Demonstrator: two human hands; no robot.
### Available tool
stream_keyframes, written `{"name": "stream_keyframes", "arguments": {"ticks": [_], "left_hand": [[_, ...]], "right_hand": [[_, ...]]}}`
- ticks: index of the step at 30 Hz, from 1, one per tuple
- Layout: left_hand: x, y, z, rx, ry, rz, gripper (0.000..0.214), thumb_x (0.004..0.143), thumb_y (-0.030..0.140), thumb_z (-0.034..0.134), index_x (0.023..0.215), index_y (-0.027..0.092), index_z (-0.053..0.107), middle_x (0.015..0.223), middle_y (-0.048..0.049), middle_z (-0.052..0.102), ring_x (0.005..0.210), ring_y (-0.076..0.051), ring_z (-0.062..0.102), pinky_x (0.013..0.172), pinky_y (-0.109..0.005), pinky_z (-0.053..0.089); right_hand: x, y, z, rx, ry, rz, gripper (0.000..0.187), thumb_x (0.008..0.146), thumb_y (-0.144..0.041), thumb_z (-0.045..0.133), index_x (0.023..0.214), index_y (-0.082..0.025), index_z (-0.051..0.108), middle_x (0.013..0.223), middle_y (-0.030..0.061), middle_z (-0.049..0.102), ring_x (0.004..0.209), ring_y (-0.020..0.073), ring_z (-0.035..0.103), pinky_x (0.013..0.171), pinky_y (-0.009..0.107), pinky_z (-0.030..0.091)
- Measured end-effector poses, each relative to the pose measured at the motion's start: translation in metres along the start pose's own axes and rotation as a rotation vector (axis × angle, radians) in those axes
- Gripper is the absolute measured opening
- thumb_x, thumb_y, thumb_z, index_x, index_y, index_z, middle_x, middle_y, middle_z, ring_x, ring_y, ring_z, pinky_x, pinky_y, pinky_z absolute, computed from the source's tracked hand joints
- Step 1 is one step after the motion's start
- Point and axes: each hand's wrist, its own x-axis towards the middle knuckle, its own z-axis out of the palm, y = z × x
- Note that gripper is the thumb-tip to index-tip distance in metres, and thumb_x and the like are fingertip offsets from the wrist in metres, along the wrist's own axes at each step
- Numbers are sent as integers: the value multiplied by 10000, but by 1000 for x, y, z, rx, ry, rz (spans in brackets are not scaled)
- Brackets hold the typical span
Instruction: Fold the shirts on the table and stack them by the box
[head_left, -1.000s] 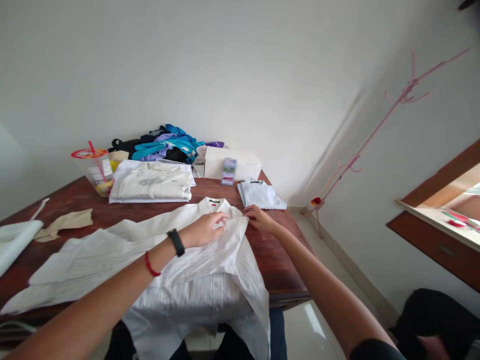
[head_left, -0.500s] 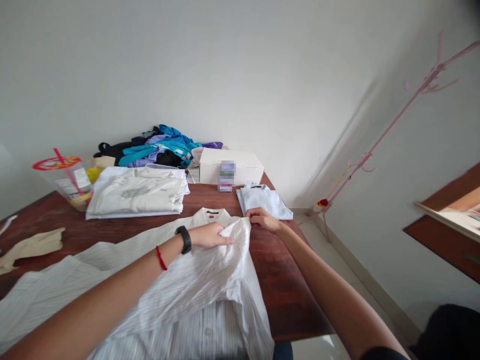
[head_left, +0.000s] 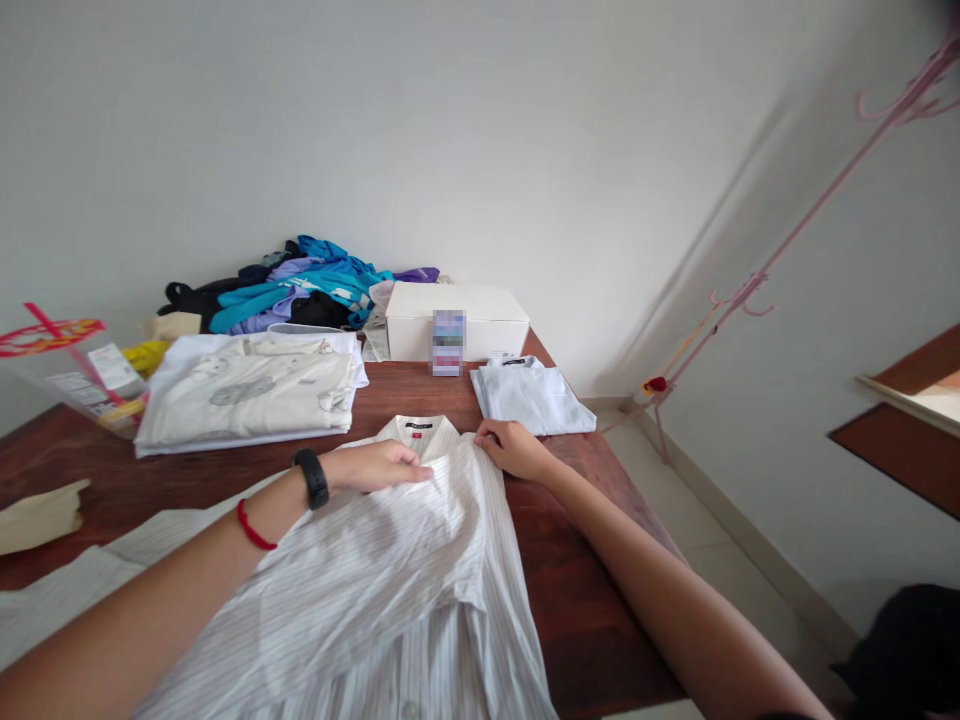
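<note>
A pale striped button-up shirt point(head_left: 360, 560) lies spread over the near part of the table, its collar and dark label pointing away from me. One side of it is folded across the front. My left hand point(head_left: 382, 466), with a black band and a red string on the wrist, pinches the cloth just below the collar. At the shoulder edge, my right hand point(head_left: 514, 449) is closed on the same shirt with curled fingers. A folded light-blue shirt point(head_left: 532, 397) lies just beyond my right hand.
Folded white garments point(head_left: 247, 395) are stacked at the left, beside a plastic cup with a red straw point(head_left: 90, 375). Behind them is a heap of blue and black clothes point(head_left: 300, 285). A white box point(head_left: 457, 310) stands at the back. A pink coat rack point(head_left: 750, 290) leans into view right.
Both hands have shifted left, drawing the shirt's shoulder edge inward towards the collar. The view has turned slightly to the right.
</note>
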Motion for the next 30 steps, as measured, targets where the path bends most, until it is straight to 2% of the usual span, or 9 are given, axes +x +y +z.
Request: {"name": "stream_keyframes", "arguments": {"ticks": [3,5,8,12,16,20,24,27,30], "left_hand": [[16,21,7,-38,10,-1,653,758,764,625,1054,183,666,652,21,516,510,-128,399,458,-243,251],[34,33,15,-35,77,110,699,751,713,669,1197,177,621,757,-8,603,572,-141,482,506,-237,325],[62,42,29,73,133,260,693,698,617,755,1211,169,624,863,-36,649,709,-176,577,619,-249,395],[72,44,40,163,104,219,721,663,518,804,1239,139,591,703,30,549,640,-169,527,608,-258,373],[57,39,39,13,80,183,825,704,476,803,1392,153,483,752,26,551,724,-180,546,663,-261,401],[36,25,33,-113,-10,191,847,754,492,777,1469,209,423,1059,-64,636,926,-211,603,780,-286,454],[7,12,22,-22,-110,296,825,766,483,779,1479,246,437,1316,-97,587,1050,-243,612,843,-291,462],[-24,5,10,55,-153,228,789,827,518,717,1507,269,403,1079,-54,671,842,-213,637,678,-251,449],[-57,0,1,87,-168,101,848,790,544,743,1517,282,394,711,29,591,576,-166,535,503,-219,326]], "right_hand": [[-3,-3,4,-51,20,7,149,963,-220,537,937,-199,682,876,49,742,817,200,674,714,265,407],[-5,-4,5,-68,32,6,142,964,-208,536,947,-202,677,885,49,744,821,202,680,715,262,407],[-6,-2,5,-46,36,8,125,951,-188,552,938,-204,675,902,42,749,824,197,686,718,254,408],[-5,3,5,-35,45,4,112,956,-208,569,945,-204,680,862,31,742,794,193,678,702,253,401],[-5,6,6,-24,56,-18,128,971,-236,564,959,-212,688,856,25,735,786,187,671,709,255,406],[-4,8,7,-22,60,-8,134,972,-247,566,966,-212,695,868,30,742,806,194,679,723,263,416],[-4,7,6,-32,57,-3,144,971,-265,566,972,-211,700,909,38,751,846,198,687,743,269,419],[-4,3,3,-63,35,6,253,923,-453,649,965,-210,704,931,49,749,853,215,685,724,276,413],[-4,-1,1,-103,-10,7,475,800,-643,722,996,-210,702,985,70,748,887,249,684,719,287,411]]}}
